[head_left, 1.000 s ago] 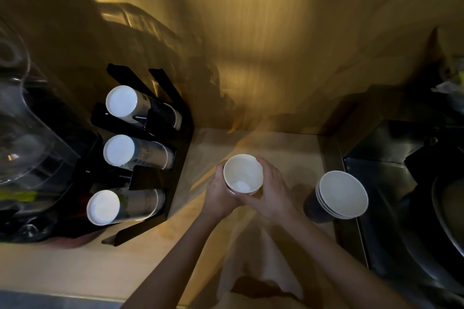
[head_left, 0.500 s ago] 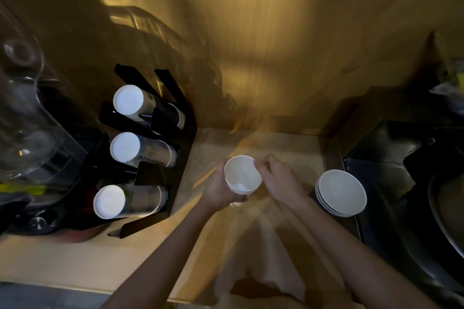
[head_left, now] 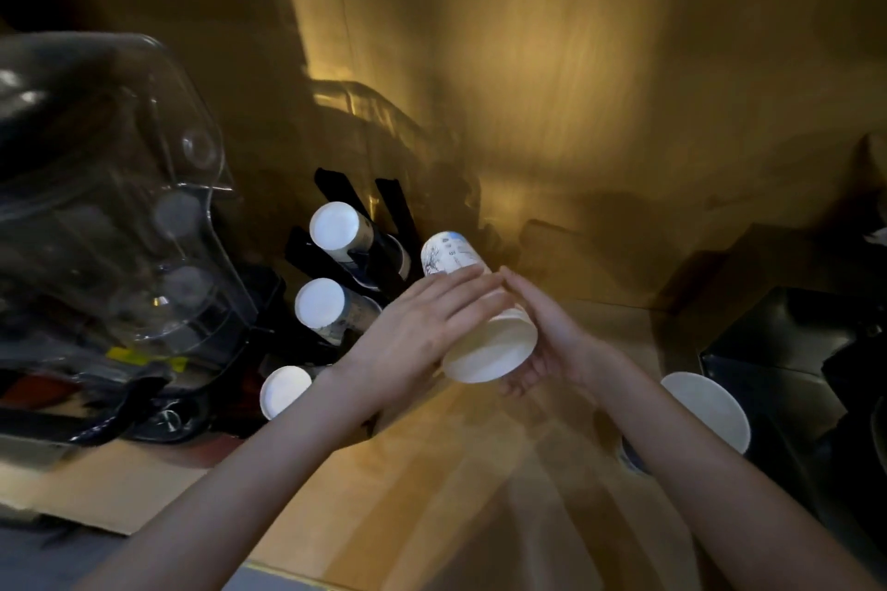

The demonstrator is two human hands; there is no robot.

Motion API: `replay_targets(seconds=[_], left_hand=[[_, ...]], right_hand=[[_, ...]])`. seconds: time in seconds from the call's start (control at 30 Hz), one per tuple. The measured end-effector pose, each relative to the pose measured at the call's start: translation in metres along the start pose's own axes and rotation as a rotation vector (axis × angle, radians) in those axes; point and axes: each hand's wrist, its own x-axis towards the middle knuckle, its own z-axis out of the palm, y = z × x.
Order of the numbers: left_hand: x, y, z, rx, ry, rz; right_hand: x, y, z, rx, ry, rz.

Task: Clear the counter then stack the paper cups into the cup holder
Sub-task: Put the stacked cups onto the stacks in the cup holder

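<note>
Head view: both hands, left hand (head_left: 413, 331) and right hand (head_left: 552, 341), grip cup stack (head_left: 475, 302), tilted, base aimed up-left at cup holder (head_left: 379, 226); left hand nearer holder.

Two hands are in view, the left hand (head_left: 413, 331) and the right hand (head_left: 542, 341); between them they hold one stack of paper cups (head_left: 475, 307), its cup count unclear in the blur; one black cup holder (head_left: 384, 226) carries three rows of cups, an upper row (head_left: 334, 226), a middle row (head_left: 319, 302) and a lower row (head_left: 284, 391); one more stack of cups (head_left: 710, 413) stands on the one wooden counter (head_left: 384, 518); one clear plastic container (head_left: 110, 187) sits far left.
</note>
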Motion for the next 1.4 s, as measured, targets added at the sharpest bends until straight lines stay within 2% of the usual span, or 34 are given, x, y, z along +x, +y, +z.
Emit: replay_targets(seconds=[0.13, 0.27, 0.37, 0.43, 0.57, 0.63, 0.73, 0.87, 1.1, 1.23, 1.4], left_hand=[[-0.018, -0.010, -0.021, 0.182, 0.025, 0.046], [-0.038, -0.018, -0.029, 0.270, 0.034, 0.017], [-0.055, -0.022, -0.033, 0.273, 0.042, -0.071], [-0.069, -0.023, -0.036, 0.163, 0.078, -0.162], [-0.094, -0.018, -0.055, -0.331, 0.221, -0.433], [-0.104, -0.020, -0.066, -0.452, 0.334, -0.538], [-0.120, -0.020, -0.083, -0.515, 0.425, -0.624], [-0.140, -0.014, -0.098, -0.457, 0.473, -0.607], [-0.177, -0.017, -0.097, -0.305, 0.469, -0.633], [-0.191, -0.021, -0.082, -0.309, 0.418, -0.672], [-0.196, -0.031, -0.054, -0.342, 0.385, -0.741]], right_hand=[[0.009, -0.015, 0.020, -0.023, -0.089, -0.120], [0.021, -0.022, 0.047, -0.008, -0.035, -0.252], [0.028, -0.023, 0.062, 0.012, 0.021, -0.358], [0.028, -0.025, 0.071, 0.007, 0.083, -0.452], [0.024, -0.022, 0.100, -0.086, 0.142, -0.668], [0.024, -0.015, 0.113, -0.165, 0.176, -0.722], [0.025, -0.001, 0.135, -0.305, 0.174, -0.777], [0.024, 0.017, 0.163, -0.468, 0.172, -0.826], [0.032, 0.031, 0.191, -0.664, 0.250, -0.775], [0.038, 0.040, 0.200, -0.903, 0.297, -0.736], [0.043, 0.043, 0.207, -1.033, 0.406, -0.803]])
